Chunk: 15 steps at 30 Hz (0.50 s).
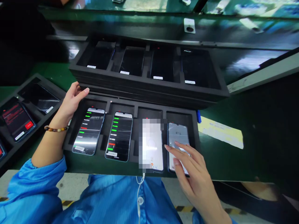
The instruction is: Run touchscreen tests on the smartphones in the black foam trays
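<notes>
My left hand (76,95) grips the upper left corner of a black foam tray (149,104), thumb lying along its edge, the other fingers partly hidden. My right hand (192,165) hovers open, fingers spread, over the rightmost phone (177,133), whose grey screen is lit; whether a fingertip touches the glass I cannot tell. Left of it, a phone with a bright, partly blurred screen (155,146) has a white cable (140,189) at its lower end. Two more phones, the left one (90,130) and its neighbour (119,135), show green, white and red text lists.
Behind stands a stack of black foam trays (144,84), its top one holding several dark phones. Another tray (46,119) with phones lies at the left. A yellow and white paper strip (220,132) lies right of the near tray.
</notes>
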Available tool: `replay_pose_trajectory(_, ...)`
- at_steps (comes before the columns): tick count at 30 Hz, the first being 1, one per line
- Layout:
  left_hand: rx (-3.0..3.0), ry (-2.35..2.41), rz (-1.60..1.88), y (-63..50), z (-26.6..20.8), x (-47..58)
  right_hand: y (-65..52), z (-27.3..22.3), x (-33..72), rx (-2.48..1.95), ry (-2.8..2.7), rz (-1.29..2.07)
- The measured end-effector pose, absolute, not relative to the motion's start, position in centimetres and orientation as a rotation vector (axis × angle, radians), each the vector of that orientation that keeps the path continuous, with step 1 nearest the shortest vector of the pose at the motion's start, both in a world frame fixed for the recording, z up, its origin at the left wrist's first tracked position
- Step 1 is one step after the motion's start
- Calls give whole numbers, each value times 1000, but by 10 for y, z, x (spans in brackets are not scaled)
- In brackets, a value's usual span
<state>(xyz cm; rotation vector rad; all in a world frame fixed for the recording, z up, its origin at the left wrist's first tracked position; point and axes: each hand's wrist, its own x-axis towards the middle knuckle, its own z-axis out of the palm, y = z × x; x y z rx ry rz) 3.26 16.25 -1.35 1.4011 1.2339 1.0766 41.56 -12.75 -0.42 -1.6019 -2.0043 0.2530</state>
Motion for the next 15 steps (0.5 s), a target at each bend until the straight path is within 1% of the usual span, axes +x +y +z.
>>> replay_pose_trajectory(4, 1376, 1231, 1075, 161, -13, 34, -127, -5, 414, -1599, -2061, 253)
replay_pose_trajectory(10, 1397, 1230, 1079, 161, -11, 35, -130, 2, 400, -1451, -2159, 440)
replay_pose_trajectory(15, 1364, 1257, 1074, 161, -9, 36, -141, -1, 413, -1564, -1974, 342)
